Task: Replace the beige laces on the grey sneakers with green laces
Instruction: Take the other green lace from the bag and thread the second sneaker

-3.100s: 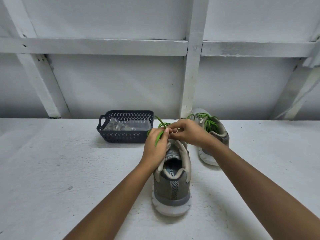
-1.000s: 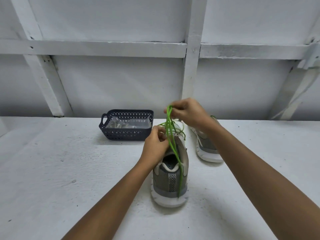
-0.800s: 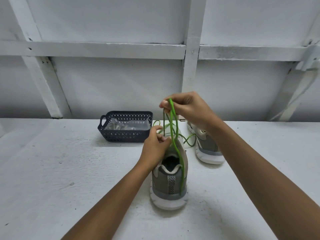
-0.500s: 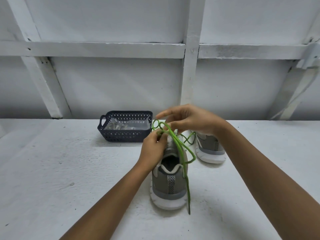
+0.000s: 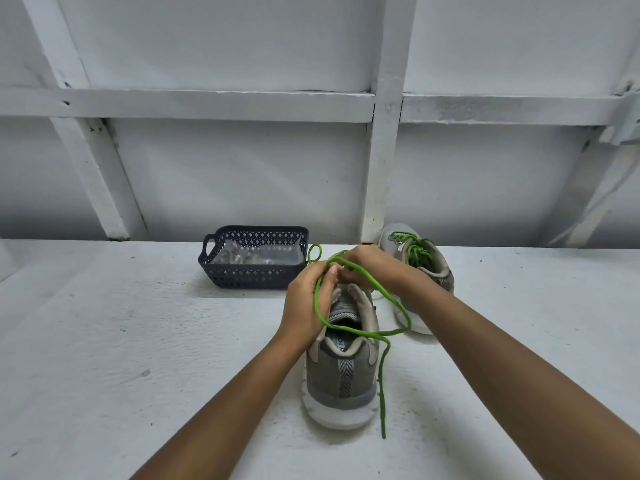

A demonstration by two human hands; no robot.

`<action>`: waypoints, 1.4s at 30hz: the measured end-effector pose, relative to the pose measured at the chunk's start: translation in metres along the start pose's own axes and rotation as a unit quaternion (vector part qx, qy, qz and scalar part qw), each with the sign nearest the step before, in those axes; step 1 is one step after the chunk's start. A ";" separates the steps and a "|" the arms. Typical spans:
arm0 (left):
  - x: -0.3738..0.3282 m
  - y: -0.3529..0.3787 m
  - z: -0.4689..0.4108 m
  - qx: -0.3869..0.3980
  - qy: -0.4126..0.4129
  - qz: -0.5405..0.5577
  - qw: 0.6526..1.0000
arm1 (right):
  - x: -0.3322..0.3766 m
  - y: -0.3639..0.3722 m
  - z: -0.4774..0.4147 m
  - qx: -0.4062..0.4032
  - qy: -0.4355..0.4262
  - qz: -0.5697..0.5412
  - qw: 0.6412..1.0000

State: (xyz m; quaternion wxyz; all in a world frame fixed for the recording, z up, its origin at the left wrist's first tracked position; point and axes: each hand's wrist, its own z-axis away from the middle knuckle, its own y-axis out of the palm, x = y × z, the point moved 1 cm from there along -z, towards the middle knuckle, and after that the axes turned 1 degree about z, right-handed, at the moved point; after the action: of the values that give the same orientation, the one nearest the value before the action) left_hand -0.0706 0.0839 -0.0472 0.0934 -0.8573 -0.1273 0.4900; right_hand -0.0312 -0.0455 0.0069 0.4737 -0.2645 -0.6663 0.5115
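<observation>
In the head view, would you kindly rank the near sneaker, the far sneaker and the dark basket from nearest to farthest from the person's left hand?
1. Near sneaker: right below the left hand, which pinches the green lace.
2. Dark basket: just behind, to the left.
3. Far sneaker: back right, beyond the right hand.

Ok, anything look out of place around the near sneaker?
Only the green lace: a slack loop sags across the collar of the near sneaker and its free end trails past the heel onto the white surface. Left hand and right hand hold it at the tongue. Nothing spilled or damaged.
</observation>
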 end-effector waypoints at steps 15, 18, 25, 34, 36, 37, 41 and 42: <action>0.001 0.004 -0.003 0.025 -0.144 0.055 0.988 | 0.023 -0.042 0.010 -0.166 -0.063 -0.256 0.950; 0.000 0.004 -0.003 0.037 -0.153 0.033 0.987 | 0.041 -0.060 0.023 -0.168 -0.116 -0.323 0.924; 0.005 0.002 -0.006 0.058 -0.075 0.008 0.995 | 0.041 -0.049 0.029 -0.025 -0.133 -0.337 0.932; -0.003 0.004 0.000 0.035 -0.100 0.130 0.986 | -0.016 -0.018 -0.002 -0.058 0.173 -0.127 0.975; -0.002 0.003 0.001 0.033 -0.087 0.118 0.989 | -0.017 -0.007 -0.008 -0.020 0.220 -0.018 0.975; -0.001 0.003 0.001 0.036 -0.083 0.105 0.990 | -0.016 -0.002 -0.010 0.005 0.227 0.021 0.974; 0.003 0.001 0.001 0.037 -0.083 0.084 0.992 | -0.025 0.015 -0.030 0.004 0.242 0.006 0.970; 0.003 0.001 0.001 0.038 -0.081 0.075 0.993 | -0.030 0.020 -0.037 -0.019 0.257 -0.056 0.964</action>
State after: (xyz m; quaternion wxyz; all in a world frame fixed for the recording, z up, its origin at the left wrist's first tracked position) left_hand -0.0699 0.0837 -0.0507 0.0787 -0.8175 -0.0514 0.5682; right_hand 0.0118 -0.0479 -0.0213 0.6523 -0.3581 -0.5452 0.3861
